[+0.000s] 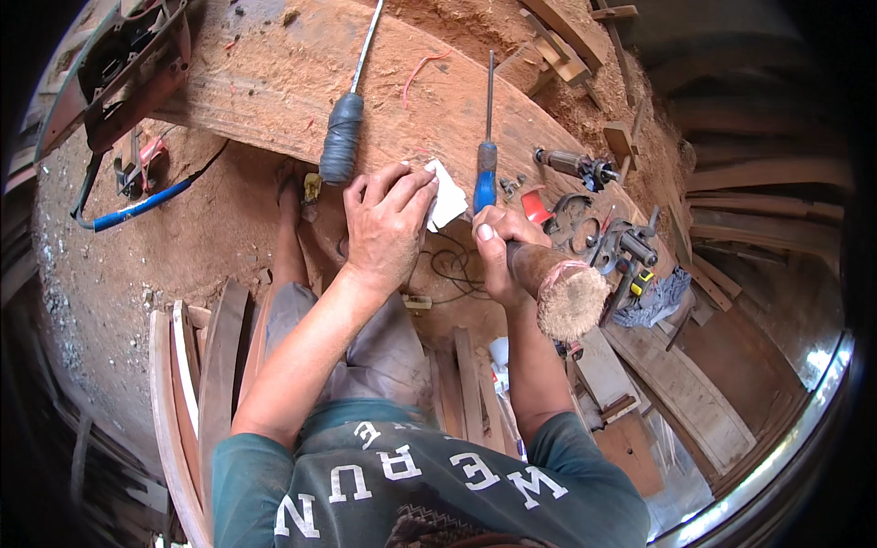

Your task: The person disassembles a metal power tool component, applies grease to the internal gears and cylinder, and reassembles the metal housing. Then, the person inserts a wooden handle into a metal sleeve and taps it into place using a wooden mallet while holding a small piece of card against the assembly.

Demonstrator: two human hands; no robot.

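My left hand is at the near edge of the wooden bench, fingers bent and pressed together on a small flat white piece; its thumb is mostly hidden. Closed in a fist, my right hand grips a thick round wooden club, its frayed, blunt end tilted toward me. A blue-handled screwdriver lies just beyond this fist, its shaft pointing away. Past the left fingers rests another long tool with a dark wrapped handle.
Sawdust covers the bench. A rotary power tool, a red piece and dismantled metal parts crowd its right end, beside a grey rag. A large tool housing is at far left. Curved boards stand near my legs.
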